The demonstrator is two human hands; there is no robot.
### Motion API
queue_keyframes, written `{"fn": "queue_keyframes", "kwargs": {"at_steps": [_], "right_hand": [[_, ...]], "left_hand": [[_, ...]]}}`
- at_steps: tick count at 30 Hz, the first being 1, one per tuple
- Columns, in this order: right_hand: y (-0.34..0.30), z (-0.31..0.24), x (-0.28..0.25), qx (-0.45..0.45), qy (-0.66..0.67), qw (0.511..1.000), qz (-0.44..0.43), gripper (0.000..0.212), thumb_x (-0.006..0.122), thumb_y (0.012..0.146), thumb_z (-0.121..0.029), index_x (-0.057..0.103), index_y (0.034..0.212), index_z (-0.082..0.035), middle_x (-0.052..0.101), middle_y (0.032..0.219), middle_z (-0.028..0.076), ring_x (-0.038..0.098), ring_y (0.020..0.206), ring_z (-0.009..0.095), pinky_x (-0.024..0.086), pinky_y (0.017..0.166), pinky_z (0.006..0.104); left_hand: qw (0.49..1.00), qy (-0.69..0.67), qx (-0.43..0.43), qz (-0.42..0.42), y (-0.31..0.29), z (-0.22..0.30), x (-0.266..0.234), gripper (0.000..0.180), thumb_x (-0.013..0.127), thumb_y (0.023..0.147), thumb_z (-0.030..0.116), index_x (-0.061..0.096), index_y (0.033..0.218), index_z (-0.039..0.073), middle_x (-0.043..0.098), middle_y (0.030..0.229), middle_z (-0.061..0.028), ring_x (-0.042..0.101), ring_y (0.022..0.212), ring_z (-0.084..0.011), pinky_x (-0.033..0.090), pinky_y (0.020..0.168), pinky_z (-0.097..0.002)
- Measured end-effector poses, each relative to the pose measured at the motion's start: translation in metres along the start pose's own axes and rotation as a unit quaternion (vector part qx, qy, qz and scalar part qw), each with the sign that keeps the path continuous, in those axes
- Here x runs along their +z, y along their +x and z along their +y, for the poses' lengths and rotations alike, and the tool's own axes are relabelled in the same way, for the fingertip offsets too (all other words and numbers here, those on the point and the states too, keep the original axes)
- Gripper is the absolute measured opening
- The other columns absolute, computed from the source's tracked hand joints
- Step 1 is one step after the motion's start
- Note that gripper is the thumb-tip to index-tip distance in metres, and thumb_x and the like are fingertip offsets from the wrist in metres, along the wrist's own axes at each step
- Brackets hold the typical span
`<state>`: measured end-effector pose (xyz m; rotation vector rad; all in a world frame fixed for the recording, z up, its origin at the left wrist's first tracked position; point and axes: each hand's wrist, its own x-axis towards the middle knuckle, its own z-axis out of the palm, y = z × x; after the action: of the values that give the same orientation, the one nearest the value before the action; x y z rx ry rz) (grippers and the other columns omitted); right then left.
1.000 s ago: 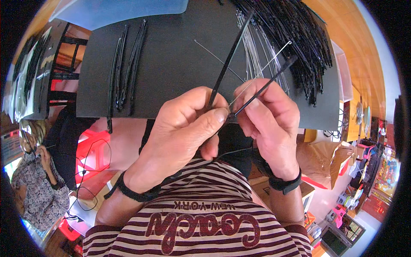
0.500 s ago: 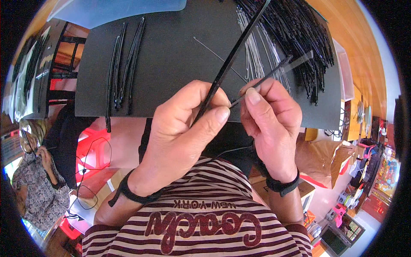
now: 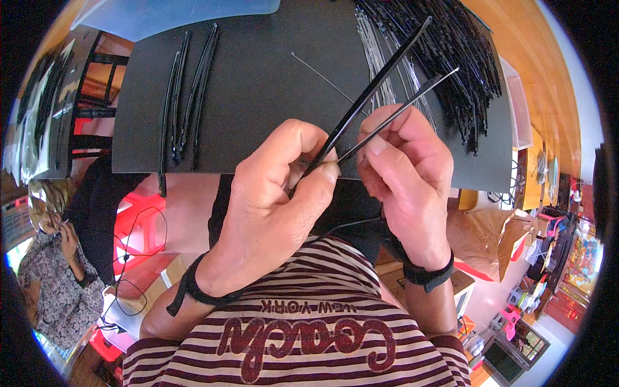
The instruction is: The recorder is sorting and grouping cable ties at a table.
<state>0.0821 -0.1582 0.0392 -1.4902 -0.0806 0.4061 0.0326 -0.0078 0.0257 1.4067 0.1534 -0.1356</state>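
My left hand (image 3: 271, 187) is closed, pinching a long glossy black strip (image 3: 382, 80) between thumb and forefinger. The strip slants up to the right across the table. Between the thumb and fingers of my right hand (image 3: 412, 164) is a slimmer dark rod (image 3: 422, 95) with a pale tip, roughly alongside the strip. Its lower end reaches my left fingertips; whether the two pieces are joined there I cannot tell. Behind my hands, a single thin silver rod (image 3: 320, 77) lies on the black table (image 3: 258, 109).
A large pile of black strips (image 3: 451, 64) covers the table's right side, with thin silver rods (image 3: 373, 55) beside it. Several black strips (image 3: 196, 97) lie at left. A translucent blue tray (image 3: 174, 16) is at the far left. Another person (image 3: 61, 277) sits at left.
The long black strip has swung lower to the right in my left hand. The rod in my right hand was blurred by motion and now shows steady, with its pale tip plain.
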Motion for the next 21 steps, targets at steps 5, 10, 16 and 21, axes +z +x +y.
{"fn": "queue_keyframes", "kwargs": {"at_steps": [5, 10, 16, 21], "right_hand": [[-0.0001, 0.0014, 0.0016, -0.002, 0.010, 1.000, -0.021, 0.008, 0.051, 0.083, -0.002, 0.052, 0.091, 0.001, 0.053, 0.074, 0.000, 0.046, 0.063, 0.004, 0.038, 0.055, 0.0186], [0.0004, 0.0025, -0.0010, 0.000, 0.013, 0.999, -0.035, 0.011, 0.052, 0.081, 0.001, 0.052, 0.092, 0.001, 0.053, 0.077, 0.001, 0.048, 0.066, 0.004, 0.039, 0.056, 0.0191], [-0.0010, 0.0057, 0.0017, -0.018, 0.039, 0.998, -0.049, 0.009, 0.054, 0.084, -0.003, 0.051, 0.091, 0.001, 0.053, 0.077, 0.001, 0.048, 0.066, 0.005, 0.040, 0.056, 0.0185], [-0.0030, 0.0057, 0.0036, -0.045, -0.078, 0.996, -0.018, 0.011, 0.058, 0.087, -0.009, 0.053, 0.085, 0.001, 0.055, 0.074, 0.001, 0.048, 0.060, 0.004, 0.039, 0.053, 0.0188]], "left_hand": [[1.000, 0.000, -0.005, 0.000, -0.0011, 0.0011, 0.0004, 0.007, 0.052, 0.085, -0.001, 0.050, 0.091, 0.001, 0.047, 0.074, 0.0044, 0.037, 0.059, 0.0021, 0.029, 0.048, -0.0157], [1.000, 0.011, -0.012, -0.001, -0.0016, 0.0023, 0.0007, 0.007, 0.052, 0.085, -0.002, 0.049, 0.091, 0.001, 0.047, 0.074, 0.0039, 0.038, 0.059, 0.0018, 0.030, 0.048, -0.0159], [1.000, -0.007, -0.019, 0.007, -0.0027, 0.0010, 0.0021, 0.006, 0.052, 0.086, -0.001, 0.049, 0.091, -0.001, 0.049, 0.073, 0.0017, 0.043, 0.060, -0.0005, 0.032, 0.049, -0.0168], [0.999, -0.021, -0.034, -0.005, -0.0015, 0.0049, -0.0008, 0.005, 0.050, 0.086, 0.000, 0.049, 0.091, -0.002, 0.049, 0.069, 0.0015, 0.043, 0.058, -0.0015, 0.032, 0.048, -0.0181]]}}
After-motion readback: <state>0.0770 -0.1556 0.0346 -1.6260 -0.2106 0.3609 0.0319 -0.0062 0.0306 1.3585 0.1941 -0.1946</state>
